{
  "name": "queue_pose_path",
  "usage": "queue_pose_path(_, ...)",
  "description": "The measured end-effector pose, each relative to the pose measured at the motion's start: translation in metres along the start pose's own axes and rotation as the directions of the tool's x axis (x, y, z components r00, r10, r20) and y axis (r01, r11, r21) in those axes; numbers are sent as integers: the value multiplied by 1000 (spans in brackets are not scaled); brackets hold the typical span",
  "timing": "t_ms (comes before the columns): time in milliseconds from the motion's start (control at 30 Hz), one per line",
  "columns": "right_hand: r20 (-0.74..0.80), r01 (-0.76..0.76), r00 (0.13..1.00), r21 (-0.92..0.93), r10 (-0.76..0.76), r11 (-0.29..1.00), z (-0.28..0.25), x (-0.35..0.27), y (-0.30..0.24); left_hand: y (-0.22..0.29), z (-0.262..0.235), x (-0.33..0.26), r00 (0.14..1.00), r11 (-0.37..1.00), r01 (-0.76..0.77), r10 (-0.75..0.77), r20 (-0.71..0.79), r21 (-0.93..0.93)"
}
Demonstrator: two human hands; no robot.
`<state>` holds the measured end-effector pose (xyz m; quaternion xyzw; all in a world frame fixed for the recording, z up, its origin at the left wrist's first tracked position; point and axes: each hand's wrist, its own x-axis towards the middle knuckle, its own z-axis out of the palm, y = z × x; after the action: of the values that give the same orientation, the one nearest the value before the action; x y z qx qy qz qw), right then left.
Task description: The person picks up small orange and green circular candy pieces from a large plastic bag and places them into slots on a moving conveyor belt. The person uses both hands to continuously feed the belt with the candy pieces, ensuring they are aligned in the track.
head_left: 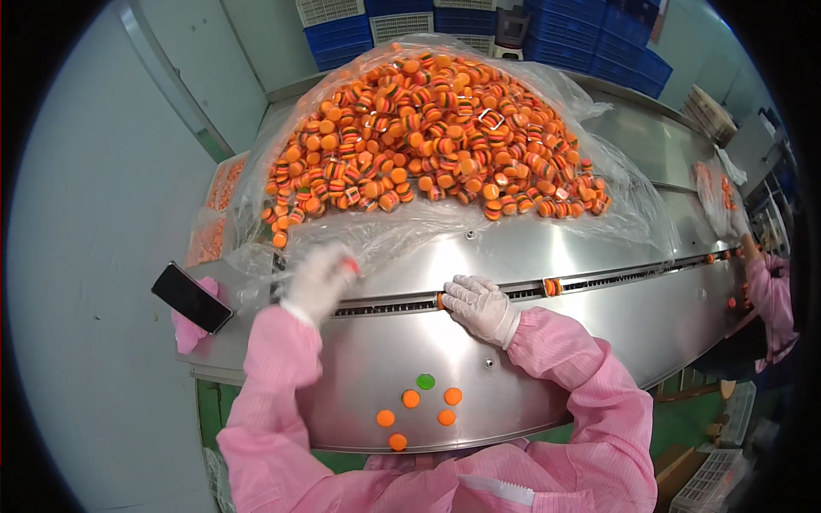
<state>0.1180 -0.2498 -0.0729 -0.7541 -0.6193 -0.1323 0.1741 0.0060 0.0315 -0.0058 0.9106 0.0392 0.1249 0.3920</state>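
The person in the pink sleeves is feeding small burger-shaped candies into the slotted track [599, 280] that is running across the steel counter [530, 248]. The right hand [479, 306], gloved in white, is resting flat on the counter with its fingers curled loosely at the track, and 1 candy [441, 300] is sitting right at its fingertips; it is touching rather than gripping. The left hand [318, 278] is blurring with motion just to the left, half closed, with something orange-red showing at its fingertips, though I cannot tell whether it is really holding a piece.

To do this well, I would say each candy should be going in on edge, squarely into the slot, 1 at a time, with the fingers clearing the track quickly.

The big heap of candies [436, 128] is lying on clear plastic sheeting [637, 201] just beyond both hands. Another candy [552, 286] is riding in the track to the right of the right hand. 5 orange buttons [411, 398] and 1 green button [425, 381] are sitting nearer the body, below both hands. A dark phone [191, 297] is lying left of the left hand.
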Motion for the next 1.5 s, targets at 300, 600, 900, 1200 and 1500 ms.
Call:
queue_pose_path(300, -66, -606, 790, -234, 610, 760, -15, 50, 102, 67, 60, -46, 825, 929, -296, 131, 550, 223)
queue_pose_path(600, 236, -427, 873, -55, 428, 902, 2, 40, 134, -29, 89, 43, 963, 612, -205, 266, 46, 764)
queue_pose_path(900, 251, -666, 739, 415, 626, 620, -44, -1, 110, -98, 55, 56, 976, 803, -169, 216, -15, 572)
queue_pose_path(1200, 464, -739, 468, 672, 752, 45, -29, -16, 14, -117, 54, 70, 963, 970, -100, 150, -225, 221)
queue_pose_path(1500, 176, -871, 487, 29, 855, 490, -44, -19, 23, -157, 38, 85, 930, 948, -179, 250, -269, 261)
